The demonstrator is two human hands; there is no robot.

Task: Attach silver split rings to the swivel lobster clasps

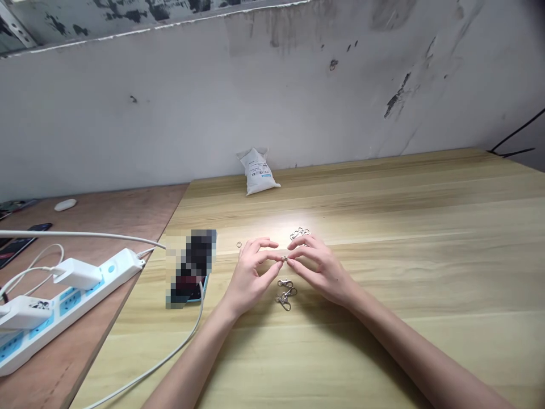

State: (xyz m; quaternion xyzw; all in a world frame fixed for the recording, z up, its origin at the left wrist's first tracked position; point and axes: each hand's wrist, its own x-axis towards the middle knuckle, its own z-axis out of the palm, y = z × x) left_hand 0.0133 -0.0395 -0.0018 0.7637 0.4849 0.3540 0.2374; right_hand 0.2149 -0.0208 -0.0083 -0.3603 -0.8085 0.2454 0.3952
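Both hands meet over the wooden table. Thumb and index finger of my left hand [255,270] pinch one side of a small metal piece [285,259]; it is too small to tell whether it is a ring or a clasp. From the other side, the thumb and fingertips of my right hand [319,264] close on the same piece. Several silver swivel snap hooks [285,294] lie just below the fingertips. A small pile of metal rings [300,233] sits behind my right hand, partly covered by it. One loose ring [239,245] rests left of my left hand.
A white labelled packet [259,173] stands near the wall. Left of my hands lies a phone [193,267], blurred out, with a white cable [187,341] attached. A power strip [80,301] with plugged-in chargers crosses the brown table [128,218] at the left.
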